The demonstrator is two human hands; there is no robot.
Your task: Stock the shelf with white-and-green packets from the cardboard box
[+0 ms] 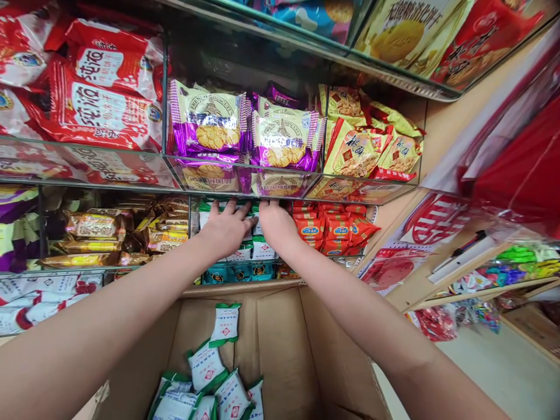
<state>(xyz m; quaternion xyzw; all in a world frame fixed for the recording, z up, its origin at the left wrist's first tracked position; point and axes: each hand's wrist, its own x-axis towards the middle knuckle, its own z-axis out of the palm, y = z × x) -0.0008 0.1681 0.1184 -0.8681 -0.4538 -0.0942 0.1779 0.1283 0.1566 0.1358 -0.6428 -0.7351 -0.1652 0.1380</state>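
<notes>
Both my arms reach into a glass shelf compartment holding white-and-green snack packets (256,248). My left hand (225,224) lies on top of the packets with its fingers spread and stretched forward. Beside it, touching it, my right hand (275,221) presses on the same stack; its fingertips are hidden under the glass shelf edge (245,189) above. Below my arms stands an open cardboard box (280,344) with several more of the same white-and-green packets (207,382) lying in it.
Purple biscuit packs (245,131) fill the shelf above, with yellow-red packs (367,146) to their right and red bags (100,93) to the left. Red packets (336,227) sit right of my hands, brown wrapped snacks (118,233) left. A wooden rack (476,280) stands at right.
</notes>
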